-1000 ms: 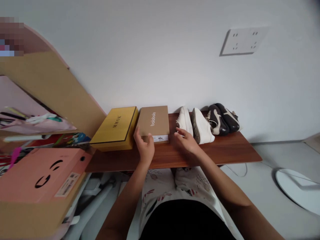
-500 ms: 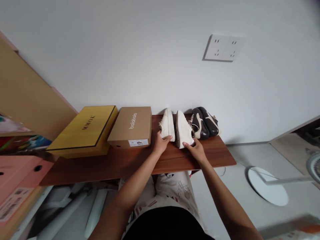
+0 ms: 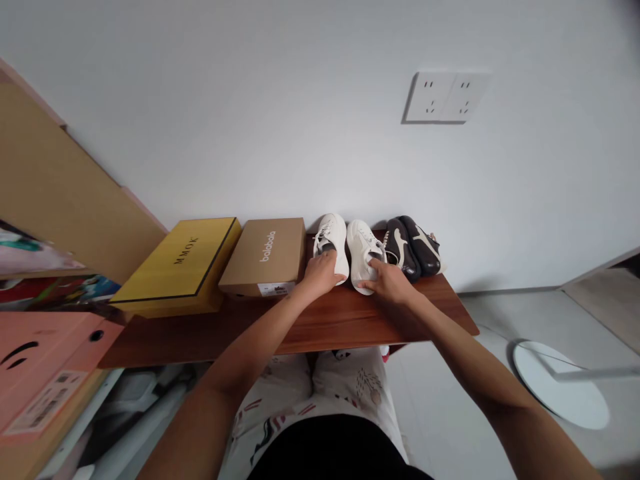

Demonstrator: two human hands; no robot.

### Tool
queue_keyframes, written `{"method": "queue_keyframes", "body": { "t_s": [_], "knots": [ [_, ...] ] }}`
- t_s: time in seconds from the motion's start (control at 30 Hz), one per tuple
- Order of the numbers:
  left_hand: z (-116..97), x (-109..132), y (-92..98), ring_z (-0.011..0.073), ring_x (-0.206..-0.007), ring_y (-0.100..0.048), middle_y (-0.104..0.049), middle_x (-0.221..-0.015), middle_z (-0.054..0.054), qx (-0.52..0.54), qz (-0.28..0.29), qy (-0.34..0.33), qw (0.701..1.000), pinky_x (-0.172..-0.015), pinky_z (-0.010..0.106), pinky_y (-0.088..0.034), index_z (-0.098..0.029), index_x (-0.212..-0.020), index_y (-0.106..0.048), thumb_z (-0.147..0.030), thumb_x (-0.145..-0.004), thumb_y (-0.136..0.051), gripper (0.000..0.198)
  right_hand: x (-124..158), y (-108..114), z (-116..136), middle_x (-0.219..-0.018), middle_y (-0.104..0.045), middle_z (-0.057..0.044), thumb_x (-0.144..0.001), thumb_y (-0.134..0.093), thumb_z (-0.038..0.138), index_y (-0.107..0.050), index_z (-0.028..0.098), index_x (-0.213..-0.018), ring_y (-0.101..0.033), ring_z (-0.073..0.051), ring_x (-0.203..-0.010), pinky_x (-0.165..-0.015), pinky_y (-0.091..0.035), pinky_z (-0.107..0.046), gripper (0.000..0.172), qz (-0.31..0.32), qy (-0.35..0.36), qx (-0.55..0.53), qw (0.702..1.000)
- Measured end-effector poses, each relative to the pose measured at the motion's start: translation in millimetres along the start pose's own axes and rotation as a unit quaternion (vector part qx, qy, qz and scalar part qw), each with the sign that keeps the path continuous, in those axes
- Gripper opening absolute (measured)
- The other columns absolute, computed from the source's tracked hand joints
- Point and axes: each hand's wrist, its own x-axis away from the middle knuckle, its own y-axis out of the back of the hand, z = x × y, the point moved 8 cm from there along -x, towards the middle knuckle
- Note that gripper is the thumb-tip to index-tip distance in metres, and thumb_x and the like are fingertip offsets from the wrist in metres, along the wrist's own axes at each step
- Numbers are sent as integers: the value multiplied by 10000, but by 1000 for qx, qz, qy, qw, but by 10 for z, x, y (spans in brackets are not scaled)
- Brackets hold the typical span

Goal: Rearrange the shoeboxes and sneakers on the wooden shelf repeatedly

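Two white sneakers stand side by side on the brown wooden shelf (image 3: pixel 320 327), toes toward the wall. My left hand (image 3: pixel 323 272) grips the heel of the left white sneaker (image 3: pixel 334 232), its thumb on the sole side. Around the heel of the right white sneaker (image 3: pixel 361 243) is my right hand (image 3: pixel 390 281), fingers at the shoe's opening. Just right of them sits a pair of dark brown sneakers (image 3: pixel 411 250) with cream trim. To the left lies a tan "balabala" shoe box (image 3: pixel 265 250).
A yellow "MMOK" box (image 3: pixel 183 263) lies farther left on the shelf. A pink box (image 3: pixel 50 373) stands at the lower left. Wall sockets (image 3: pixel 447 98) are above, and a round white base (image 3: pixel 560 383) rests on the floor at right.
Both white sneakers have turned from resting on their sides to standing on their soles, laces now facing up. My hands have shifted around their heels.
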Motion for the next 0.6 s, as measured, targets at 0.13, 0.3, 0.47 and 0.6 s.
{"method": "queue_keyframes", "body": {
  "t_s": [0.13, 0.3, 0.47, 0.6],
  "knots": [
    [-147, 2, -47, 333, -1170, -613, -657, -1156, 197, -88, 17, -27, 996, -991, 404, -430, -114, -1161, -531, -331, -825, -745, 454, -91, -56, 143, -1033, -722, -131, -875, -658, 463, -555, 185, -1072, -691, -279, -956, -713, -420, -284, 356, 68, 23, 135, 988],
    [-187, -1, -183, 322, -1148, -621, -664, -1137, 187, -116, 22, -23, 993, -982, 403, -434, -108, -1169, -539, -261, -814, -750, 440, -175, -175, 216, -1174, -699, -184, -912, -608, 456, -539, 162, -1161, -687, -305, -1040, -779, -456, -303, 391, 116, 35, 202, 972],
    [-169, -25, -228, 317, -1125, -628, -664, -1124, 186, -130, 20, -24, 991, -978, 404, -440, -100, -1171, -551, -265, -816, -749, 439, -243, -223, 299, -1206, -687, -204, -929, -590, 427, -527, 144, -1210, -689, -316, -1057, -813, -479, -321, 404, 132, 36, 214, 967],
    [-117, -35, -216, 312, -1144, -621, -662, -1123, 183, -136, 23, -12, 990, -993, 395, -435, -114, -1175, -561, -272, -801, -766, 456, -291, -234, 369, -1211, -686, -210, -921, -606, 411, -526, 142, -1223, -687, -318, -1076, -844, -483, -332, 412, 147, 30, 210, 966]
  ]
}}
